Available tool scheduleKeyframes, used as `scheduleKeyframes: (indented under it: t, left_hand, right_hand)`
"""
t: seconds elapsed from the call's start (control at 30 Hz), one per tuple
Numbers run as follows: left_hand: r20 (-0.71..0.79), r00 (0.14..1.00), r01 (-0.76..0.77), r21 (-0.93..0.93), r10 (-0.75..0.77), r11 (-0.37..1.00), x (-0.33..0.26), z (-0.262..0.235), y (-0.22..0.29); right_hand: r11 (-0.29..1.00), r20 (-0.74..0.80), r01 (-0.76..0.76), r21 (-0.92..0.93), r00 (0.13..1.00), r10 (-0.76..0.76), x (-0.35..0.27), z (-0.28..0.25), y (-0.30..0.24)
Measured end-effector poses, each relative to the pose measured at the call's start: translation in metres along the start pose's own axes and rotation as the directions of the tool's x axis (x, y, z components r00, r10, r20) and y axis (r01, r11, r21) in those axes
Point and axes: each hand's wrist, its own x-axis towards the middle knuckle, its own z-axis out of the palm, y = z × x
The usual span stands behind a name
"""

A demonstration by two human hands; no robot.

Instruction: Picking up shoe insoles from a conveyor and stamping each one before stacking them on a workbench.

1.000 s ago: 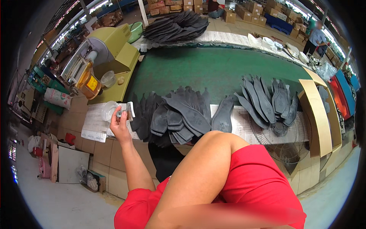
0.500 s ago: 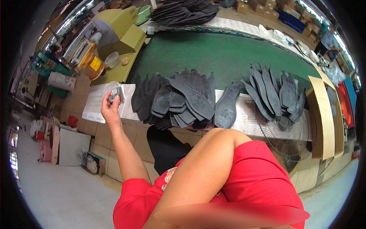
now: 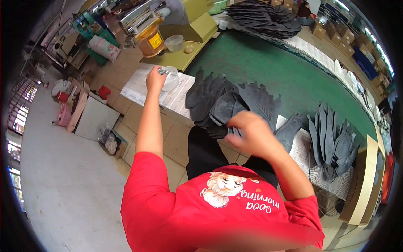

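Observation:
My left hand [image 3: 155,80] is closed, pinching a small grey metallic-looking piece [image 3: 162,72] at the rim of a clear plastic tub [image 3: 171,80]. The tub stands on a paper-covered ledge. Its contents are too small to make out. My right hand [image 3: 253,133] hovers over the near edge of a pile of dark grey shoe-sole-shaped pieces [image 3: 224,108]. Motion smears its fingers, and whether they hold anything does not show. To the right of that pile lies one sole piece [image 3: 289,131], partly behind my right hand.
A second fan of sole pieces [image 3: 329,136] lies right, beside a wire fan guard [image 3: 317,178] and a cardboard box [image 3: 364,185]. Beyond is a green work surface [image 3: 260,67] with a large dark stack [image 3: 263,19]. A yellow-green machine [image 3: 189,19] holds an amber pot [image 3: 150,42] and a clear bowl [image 3: 174,43].
My view has turned, shifting the scene rightward. My right arm has come into view over the pile. The left hand has lowered the small grey piece to the clear tub. My raised leg is down.

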Motion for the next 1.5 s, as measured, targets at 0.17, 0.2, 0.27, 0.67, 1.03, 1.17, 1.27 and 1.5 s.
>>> scheduleKeyframes:
  t: [0.17, 0.2, 0.27, 0.67, 1.03, 1.17, 1.27, 1.5]
  left_hand:
    - [0.168, 0.981, 0.057, 0.235, -0.098, 0.970, 0.013, 0.020, -0.001]
    - [0.202, 0.971, 0.068, 0.273, -0.126, 0.960, 0.016, 0.023, -0.004]
    - [0.222, 0.967, 0.059, 0.276, -0.123, 0.959, 0.015, 0.026, -0.007]
    - [-0.035, 0.999, 0.031, 0.113, -0.027, 0.993, 0.002, 0.014, 0.000]
    - [-0.037, 0.972, 0.118, -0.774, -0.230, 0.622, -0.021, 0.022, 0.012]
    - [0.179, 0.982, 0.191, -0.910, -0.068, 0.367, -0.090, 0.019, 0.110]
    - [0.214, 0.965, 0.138, -0.908, 0.155, 0.395, -0.137, 0.022, 0.171]
    - [0.121, 0.893, -0.193, -0.767, 0.433, 0.612, -0.162, 0.030, 0.212]
  right_hand:
    - [0.877, -0.262, -0.479, -0.045, 0.852, 0.452, -0.031, 0.033, 0.104]
    - [0.879, -0.261, -0.474, -0.051, 0.856, 0.447, -0.029, 0.038, 0.110]
    - [0.854, -0.311, -0.500, -0.144, 0.842, 0.441, -0.025, 0.047, 0.113]
    - [0.787, -0.260, -0.615, -0.050, 0.769, 0.584, -0.002, 0.035, 0.119]
    - [0.862, -0.349, -0.506, 0.026, 0.804, 0.482, 0.012, 0.006, 0.092]
    - [0.837, -0.350, -0.542, -0.073, 0.800, 0.488, 0.012, 0.004, 0.091]
    - [0.828, -0.323, -0.545, -0.129, 0.813, 0.485, 0.010, 0.006, 0.090]
    - [0.852, -0.387, -0.497, -0.164, 0.827, 0.408, 0.001, 0.006, 0.087]
